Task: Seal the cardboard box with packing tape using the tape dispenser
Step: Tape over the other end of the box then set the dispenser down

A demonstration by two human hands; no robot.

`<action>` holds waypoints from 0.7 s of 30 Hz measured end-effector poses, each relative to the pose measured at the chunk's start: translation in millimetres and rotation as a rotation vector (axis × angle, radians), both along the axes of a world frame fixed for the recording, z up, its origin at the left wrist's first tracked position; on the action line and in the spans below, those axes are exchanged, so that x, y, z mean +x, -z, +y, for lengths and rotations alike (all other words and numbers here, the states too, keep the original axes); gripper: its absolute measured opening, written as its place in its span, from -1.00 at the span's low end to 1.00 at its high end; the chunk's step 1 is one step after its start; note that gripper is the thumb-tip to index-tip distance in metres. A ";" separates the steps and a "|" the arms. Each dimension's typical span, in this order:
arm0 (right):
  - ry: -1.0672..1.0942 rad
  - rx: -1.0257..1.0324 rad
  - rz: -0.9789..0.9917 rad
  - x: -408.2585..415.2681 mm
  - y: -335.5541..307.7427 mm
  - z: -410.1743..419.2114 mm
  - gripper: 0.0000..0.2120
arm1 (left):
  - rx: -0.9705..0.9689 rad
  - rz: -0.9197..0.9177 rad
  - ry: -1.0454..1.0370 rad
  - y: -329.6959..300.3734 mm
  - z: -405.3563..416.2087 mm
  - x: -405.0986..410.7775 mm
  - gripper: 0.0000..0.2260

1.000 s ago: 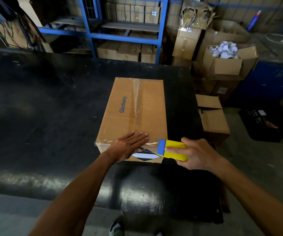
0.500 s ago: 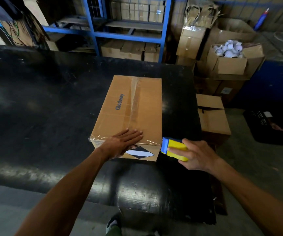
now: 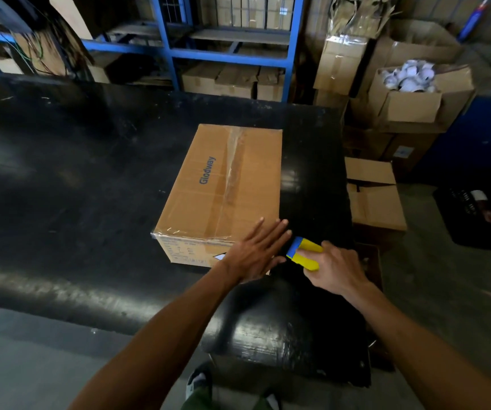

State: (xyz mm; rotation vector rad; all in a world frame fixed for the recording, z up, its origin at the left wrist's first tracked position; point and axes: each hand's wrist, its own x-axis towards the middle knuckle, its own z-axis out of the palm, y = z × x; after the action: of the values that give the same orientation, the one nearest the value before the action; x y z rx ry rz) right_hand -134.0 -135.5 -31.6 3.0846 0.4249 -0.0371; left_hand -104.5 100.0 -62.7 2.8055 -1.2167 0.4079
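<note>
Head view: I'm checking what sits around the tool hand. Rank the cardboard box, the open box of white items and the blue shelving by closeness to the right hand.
From the right hand:
1. Cardboard box, just to its left on the table.
2. Open box of white items, up right on the stack.
3. Blue shelving, behind the table.

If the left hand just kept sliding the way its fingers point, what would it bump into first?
Probably nothing soon. The left hand lies flat at the cardboard box's near right corner, fingers aimed up and right. Past the box edge there is only bare black table; depth is hard to judge.

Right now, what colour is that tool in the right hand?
Yellow with a blue end, clearest in the head view.
</note>
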 end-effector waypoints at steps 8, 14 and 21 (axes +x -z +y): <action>0.498 0.732 0.230 0.7 22.4 -9.9 -0.53 | -0.075 0.099 -0.168 4.0 -19.9 3.1 -0.49; 0.718 1.088 0.380 12.8 47.2 -9.5 -0.65 | 0.030 0.268 -0.573 -4.8 -40.8 1.2 -0.33; 0.757 0.978 0.296 17.2 89.4 -3.1 -0.61 | 0.086 0.341 -0.543 -9.0 -40.6 4.2 -0.35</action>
State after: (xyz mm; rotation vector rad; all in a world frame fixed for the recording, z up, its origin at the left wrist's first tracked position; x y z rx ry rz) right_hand -116.8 -138.5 -121.0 3.9409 -1.0816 -0.4126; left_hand -100.3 59.4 -53.7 3.0741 -0.4095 -0.1114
